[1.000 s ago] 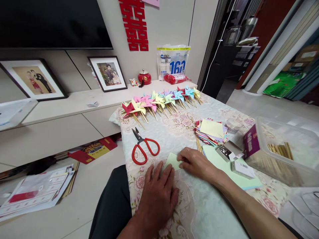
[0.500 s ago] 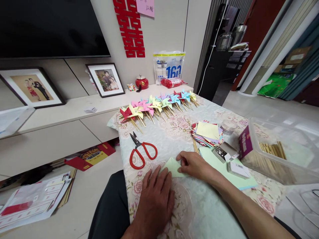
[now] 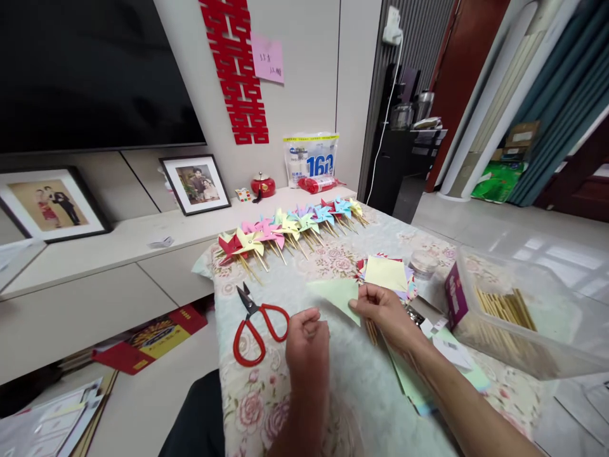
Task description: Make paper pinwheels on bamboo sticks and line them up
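two hands [image 3: 308, 339] [image 3: 384, 312], one held green sheet [image 3: 339, 292], one pair of scissors [image 3: 250, 308], two framed photos [image 3: 196, 184], one plastic tub [image 3: 455, 293], pinwheels [image 3: 250, 241] too bunched to count tbh

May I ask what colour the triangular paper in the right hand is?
The paper is pale green, clearest in the head view.

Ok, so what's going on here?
At a cloth-covered table, a person's right-hand grip holds a triangular piece of light green paper. The left-hand grip is curled beside red-handled scissors, with nothing visible in it. Pinwheels on sticks lie in a row toward the far side. A stack of coloured paper and a clear box of wooden sticks are on the right.
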The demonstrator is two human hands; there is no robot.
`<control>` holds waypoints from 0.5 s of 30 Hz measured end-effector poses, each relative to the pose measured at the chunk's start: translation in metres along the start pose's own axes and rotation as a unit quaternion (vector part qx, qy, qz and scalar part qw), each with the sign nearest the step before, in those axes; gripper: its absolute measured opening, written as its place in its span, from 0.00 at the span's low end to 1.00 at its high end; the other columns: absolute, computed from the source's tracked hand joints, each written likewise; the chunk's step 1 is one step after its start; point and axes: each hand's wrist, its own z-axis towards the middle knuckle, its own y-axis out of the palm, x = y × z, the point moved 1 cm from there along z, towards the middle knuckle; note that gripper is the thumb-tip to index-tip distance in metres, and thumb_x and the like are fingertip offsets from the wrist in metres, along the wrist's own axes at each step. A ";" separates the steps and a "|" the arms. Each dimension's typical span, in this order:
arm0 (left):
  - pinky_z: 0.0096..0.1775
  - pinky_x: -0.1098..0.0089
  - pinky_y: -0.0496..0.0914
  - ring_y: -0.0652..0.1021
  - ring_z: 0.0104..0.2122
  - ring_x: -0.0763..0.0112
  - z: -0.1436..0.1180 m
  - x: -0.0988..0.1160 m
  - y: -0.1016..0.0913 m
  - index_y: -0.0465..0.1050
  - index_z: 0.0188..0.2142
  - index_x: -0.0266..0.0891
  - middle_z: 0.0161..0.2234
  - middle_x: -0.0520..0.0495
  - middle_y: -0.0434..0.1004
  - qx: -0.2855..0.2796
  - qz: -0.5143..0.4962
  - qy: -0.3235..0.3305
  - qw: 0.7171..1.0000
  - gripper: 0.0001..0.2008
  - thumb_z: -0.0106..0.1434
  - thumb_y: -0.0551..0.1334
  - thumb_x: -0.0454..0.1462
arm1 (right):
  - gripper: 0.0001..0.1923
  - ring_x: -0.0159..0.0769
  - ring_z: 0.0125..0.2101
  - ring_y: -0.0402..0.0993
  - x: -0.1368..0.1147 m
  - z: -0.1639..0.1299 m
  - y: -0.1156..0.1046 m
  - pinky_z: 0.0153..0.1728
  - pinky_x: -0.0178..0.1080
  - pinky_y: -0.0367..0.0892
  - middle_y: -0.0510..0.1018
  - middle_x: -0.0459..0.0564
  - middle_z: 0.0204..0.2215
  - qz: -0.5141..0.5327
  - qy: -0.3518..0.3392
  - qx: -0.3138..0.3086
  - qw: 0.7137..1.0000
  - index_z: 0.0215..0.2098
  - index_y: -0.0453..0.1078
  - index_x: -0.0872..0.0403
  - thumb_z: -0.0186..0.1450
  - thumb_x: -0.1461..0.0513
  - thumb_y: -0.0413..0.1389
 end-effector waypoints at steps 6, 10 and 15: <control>0.31 0.71 0.67 0.72 0.27 0.71 0.016 -0.004 0.031 0.72 0.34 0.37 0.27 0.50 0.75 -0.127 -0.067 0.001 0.990 0.14 0.55 0.67 0.45 | 0.18 0.26 0.20 0.52 0.006 0.005 0.000 0.24 0.34 0.46 0.62 0.37 0.16 0.059 0.047 0.004 0.997 0.22 0.65 0.54 0.49 0.55 0.70; 0.28 0.73 0.62 0.66 0.23 0.75 0.025 -0.012 0.027 0.67 0.25 0.39 0.20 0.55 0.67 -0.150 -0.053 0.000 0.987 0.14 0.56 0.67 0.45 | 0.19 0.27 0.20 0.53 0.010 0.004 0.003 0.24 0.33 0.47 0.62 0.38 0.17 0.057 0.063 -0.019 0.996 0.22 0.66 0.54 0.47 0.55 0.71; 0.27 0.73 0.60 0.63 0.22 0.75 0.031 -0.015 0.021 0.66 0.22 0.39 0.18 0.56 0.65 -0.147 -0.040 -0.028 0.988 0.16 0.56 0.66 0.45 | 0.16 0.28 0.22 0.55 0.007 0.002 0.007 0.24 0.33 0.49 0.63 0.40 0.19 -0.013 0.042 -0.070 0.997 0.25 0.69 0.55 0.51 0.53 0.67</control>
